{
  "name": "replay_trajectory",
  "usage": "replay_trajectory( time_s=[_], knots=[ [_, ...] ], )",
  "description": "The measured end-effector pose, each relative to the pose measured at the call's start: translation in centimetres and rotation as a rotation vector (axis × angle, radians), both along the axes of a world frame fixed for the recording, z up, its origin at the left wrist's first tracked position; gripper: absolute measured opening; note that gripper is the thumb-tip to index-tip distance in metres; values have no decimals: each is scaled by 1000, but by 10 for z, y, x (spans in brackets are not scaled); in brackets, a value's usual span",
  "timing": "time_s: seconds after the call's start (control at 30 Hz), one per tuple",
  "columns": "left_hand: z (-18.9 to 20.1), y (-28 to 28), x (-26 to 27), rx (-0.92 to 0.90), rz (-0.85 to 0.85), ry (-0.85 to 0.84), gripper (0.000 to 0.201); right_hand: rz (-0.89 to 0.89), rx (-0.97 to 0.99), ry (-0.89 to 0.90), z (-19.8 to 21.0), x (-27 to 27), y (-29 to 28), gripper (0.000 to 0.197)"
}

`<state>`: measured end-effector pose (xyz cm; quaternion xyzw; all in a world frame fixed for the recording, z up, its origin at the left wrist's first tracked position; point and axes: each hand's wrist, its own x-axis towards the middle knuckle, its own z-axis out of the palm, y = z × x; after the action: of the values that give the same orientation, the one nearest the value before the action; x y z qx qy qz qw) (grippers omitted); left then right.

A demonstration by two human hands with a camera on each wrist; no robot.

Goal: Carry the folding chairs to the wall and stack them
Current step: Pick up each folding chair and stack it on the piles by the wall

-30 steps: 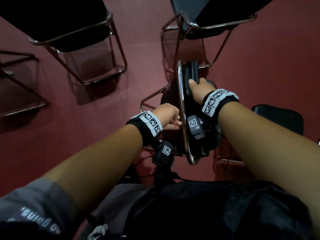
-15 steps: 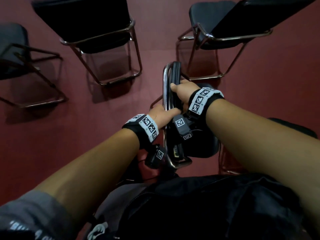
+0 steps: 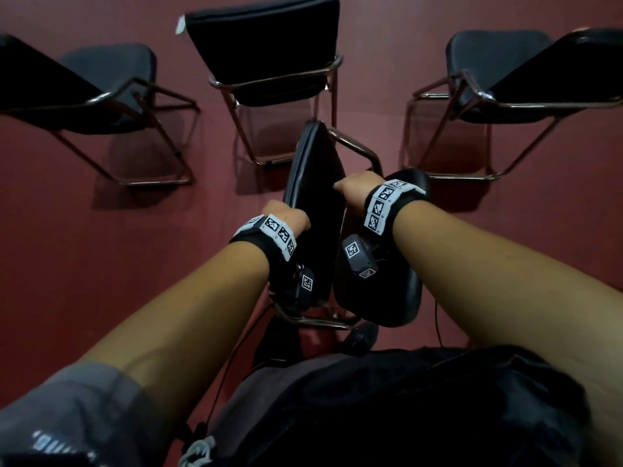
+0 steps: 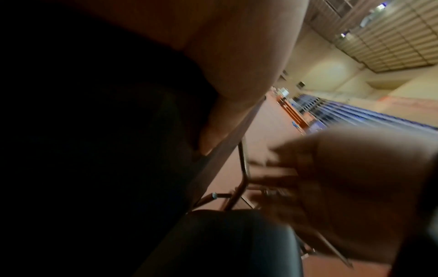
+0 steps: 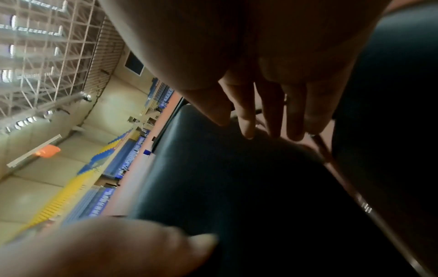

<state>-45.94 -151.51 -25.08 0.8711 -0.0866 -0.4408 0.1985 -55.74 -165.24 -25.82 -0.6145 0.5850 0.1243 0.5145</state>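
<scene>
- In front of the torso, over the red floor (image 3: 84, 264): folded chair (image 3: 315, 203) held edge-up, clear of the three open chairs.
- Left hand (image 3: 286, 220) curled on the backrest's left edge; right hand (image 3: 357, 188) wrapped round the frame side.
- Judgement — keep seat and back pressed together, carry low, legs clear of the open chair (image 3: 269, 62) ahead.

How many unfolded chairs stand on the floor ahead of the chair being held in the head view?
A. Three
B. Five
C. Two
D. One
A: three open chairs stand on the red floor, a left chair, a middle chair and a right chair, beyond the held chair, which the left hand and right hand grip.
</scene>
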Motion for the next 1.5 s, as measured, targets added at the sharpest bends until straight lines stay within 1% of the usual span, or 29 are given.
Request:
replay_trajectory(
  time_s=[0.03, 0.1, 0.13, 0.17, 0.23, 0.3, 0.33, 0.37, 0.4, 0.43, 0.53, 0.6, 0.67, 0.73, 0.77, 0.83, 0.87, 0.93, 1.03, 1.07, 1.13, 1.17, 1.2, 1.27, 1.3, 1.33, 1.4, 1.43, 1.5],
  knots=[
    [-1, 1, 5, -2, 22, 5, 32, 6, -87, 65, -8, -2, -4, 30],
    [-3, 4, 15, -3, 55, 9, 32, 44, -229, 211, -20, -14, -9, 49],
    [-4, 6, 19, -3, 64, 6, 31, 17, -279, 272, -29, -23, -11, 56],
    [-4, 7, 22, -1, 75, 2, 29, -27, -308, 319, -32, -31, -10, 59],
    [-4, 10, 27, 2, 93, -8, 25, -125, -293, 433, -40, -47, -10, 61],
    [-5, 12, 33, 8, 95, -15, 23, -171, -215, 498, -43, -58, -10, 67],
    [-5, 14, 36, 11, 96, -18, 22, -141, -161, 471, -45, -60, -10, 64],
    [-5, 15, 40, 13, 95, -20, 22, -78, -105, 430, -46, -61, -10, 54],
    [-4, 16, 43, 15, 93, -24, 21, -60, -65, 401, -47, -60, -8, 47],
    [-3, 18, 47, 19, 92, -29, 22, -77, -44, 376, -51, -60, -6, 46],
    [-5, 20, 59, 40, 99, -45, 27, -151, -54, 312, -50, -52, -2, 52],
    [-7, 21, 63, 41, 86, -63, 35, -173, 5, 215, -47, -32, 0, 47],
    [-9, 20, 60, 34, 22, -127, 52, -131, 70, 109, -45, -4, 3, 46],
    [-9, 15, 55, 24, -80, -222, 65, -66, 62, 90, -41, 16, 8, 54],
    [-9, 11, 53, 24, -130, -261, 68, -38, 59, 102, -39, 20, 10, 52],
    [-7, 6, 53, 31, -209, -308, 69, 50, 106, 83, -33, 25, 12, 28],
    [-6, 4, 55, 39, -242, -315, 68, 58, 124, 78, -32, 26, 11, 20],
    [-6, 1, 60, 49, -302, -304, 68, 36, 137, 101, -28, 25, 10, 17],
    [-4, -11, 72, 64, -372, -288, 76, 18, 103, 133, -18, 35, 5, 21],
    [-4, -16, 76, 70, -393, -298, 77, -12, 64, 128, -14, 41, 1, 23],
    [-3, -31, 83, 79, -452, -322, 77, -48, -74, 117, -4, 52, -11, 36],
    [-4, -39, 86, 80, -485, -326, 76, -42, -149, 95, 7, 58, -18, 37],
    [-4, -47, 89, 76, -521, -328, 74, -46, -228, 58, 18, 64, -25, 31],
    [-2, -69, 92, 62, -609, -340, 72, -114, -380, -24, 36, 70, -43, 24],
    [0, -78, 93, 59, -661, -350, 70, -150, -450, -54, 46, 72, -50, 25],
    [1, -87, 92, 56, -720, -368, 68, -175, -511, -72, 52, 73, -56, 29],
    [4, -105, 89, 44, -857, -413, 66, -168, -578, -39, 58, 68, -70, 48],
    [6, -114, 86, 36, -923, -433, 64, -104, -585, 16, 61, 64, -76, 60],
    [9, -130, 81, 14, -1028, -475, 57, 154, -560, 154, 58, 53, -84, 85]
  ],
)
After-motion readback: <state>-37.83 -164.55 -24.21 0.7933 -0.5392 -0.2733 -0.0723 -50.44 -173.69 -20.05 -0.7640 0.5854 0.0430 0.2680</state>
